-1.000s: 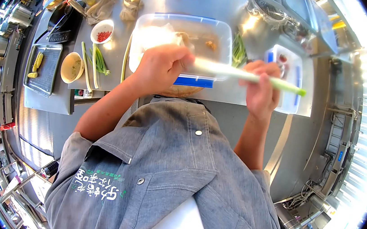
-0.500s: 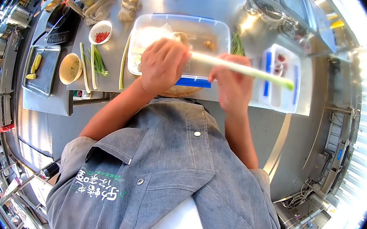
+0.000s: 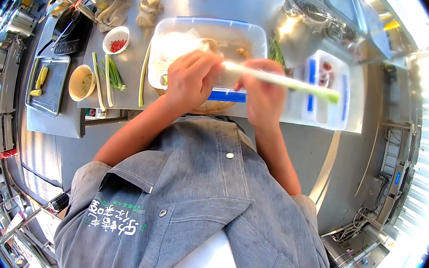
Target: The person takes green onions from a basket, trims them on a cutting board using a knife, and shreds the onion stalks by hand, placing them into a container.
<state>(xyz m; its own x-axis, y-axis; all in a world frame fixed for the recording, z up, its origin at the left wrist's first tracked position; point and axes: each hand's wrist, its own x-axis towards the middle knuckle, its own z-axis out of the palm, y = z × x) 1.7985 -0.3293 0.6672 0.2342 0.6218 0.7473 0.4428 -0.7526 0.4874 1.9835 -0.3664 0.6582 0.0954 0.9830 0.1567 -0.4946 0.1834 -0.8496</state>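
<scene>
A long scallion stalk [image 3: 304,85], white turning pale green at its far right tip, lies roughly level above the front of a clear plastic bin [image 3: 264,47] with blue clips. My left hand [image 3: 193,76] is closed around the stalk's white end, at the bin's left front. Farther right along the stalk, my right hand [image 3: 266,92] is closed on it, its fingers partly smeared by motion. Inside the bin, left of centre, sits whitish material, overexposed and hard to make out. Part of a round wooden board [image 3: 217,108] shows under the bin's near side.
Left on the steel counter are a bowl of chopped red pieces [image 3: 116,39], a yellowish bowl [image 3: 82,83], loose scallions [image 3: 117,76] and a tray with corn [image 3: 51,102]. Another blue-clipped container [image 3: 337,100] stands right. Cloths [image 3: 149,10] lie behind.
My right hand has shifted left along the stalk, nearer my left hand. The stalk's tip has moved slightly up and left.
</scene>
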